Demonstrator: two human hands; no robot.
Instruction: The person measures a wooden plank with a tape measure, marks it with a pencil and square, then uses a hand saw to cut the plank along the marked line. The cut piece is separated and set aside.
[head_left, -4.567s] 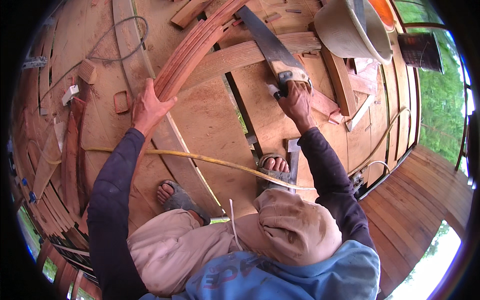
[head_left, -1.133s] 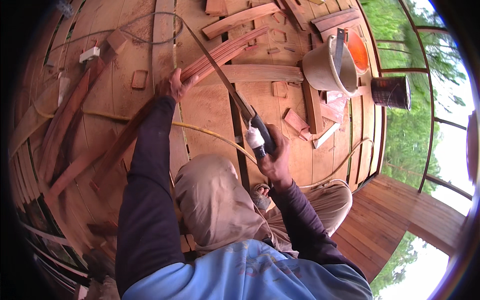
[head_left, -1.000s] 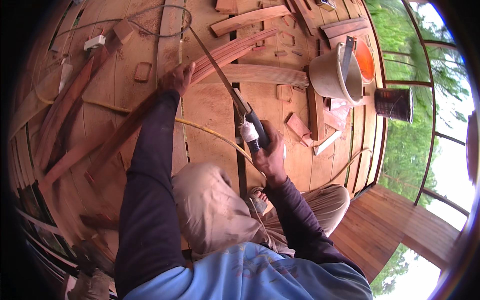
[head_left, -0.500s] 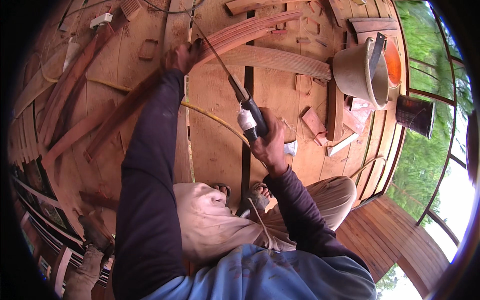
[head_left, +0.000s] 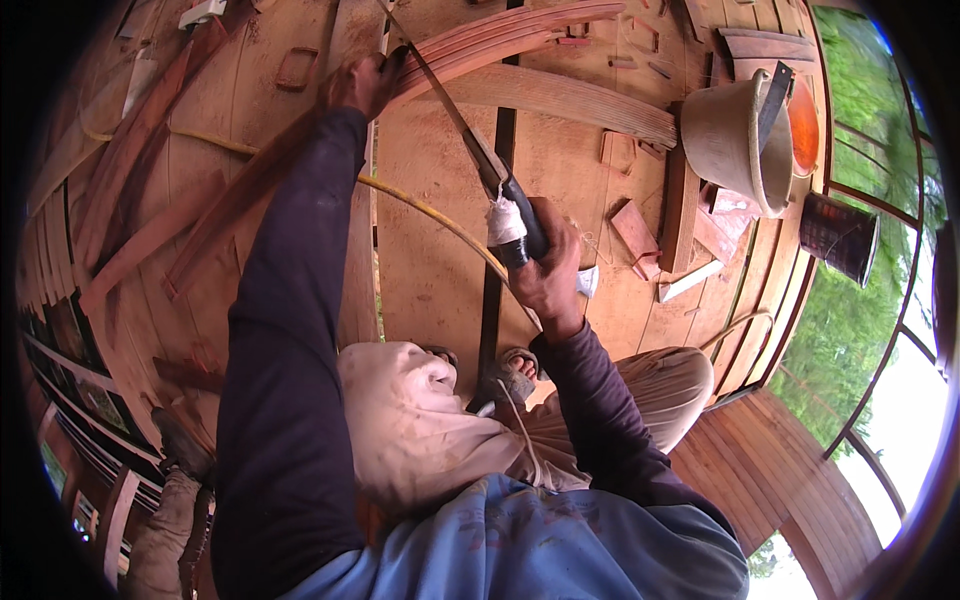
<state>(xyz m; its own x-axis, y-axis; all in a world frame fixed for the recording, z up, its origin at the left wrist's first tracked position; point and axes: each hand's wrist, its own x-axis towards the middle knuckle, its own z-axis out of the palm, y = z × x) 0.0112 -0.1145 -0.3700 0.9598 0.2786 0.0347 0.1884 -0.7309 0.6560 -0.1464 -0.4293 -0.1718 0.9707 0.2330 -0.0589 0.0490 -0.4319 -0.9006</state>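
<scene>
Saw [head_left: 480,152]: broadside earlier, now edge-on across the grooved board [head_left: 480,48]
Right hand [head_left: 552,260]: shifted left, away from the pale bucket [head_left: 715,130]

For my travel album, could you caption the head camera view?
Left hand holding reddish timber, right hand gripping a handsaw, over a wooden plank floor.

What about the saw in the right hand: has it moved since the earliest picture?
Yes: the saw has shifted left, farther from the pale bucket.

I see two hands [head_left: 550,264] and one held saw [head_left: 485,158]. I also count one cream bucket [head_left: 712,130], one orange bucket [head_left: 806,132], one black bucket [head_left: 838,240].
</scene>
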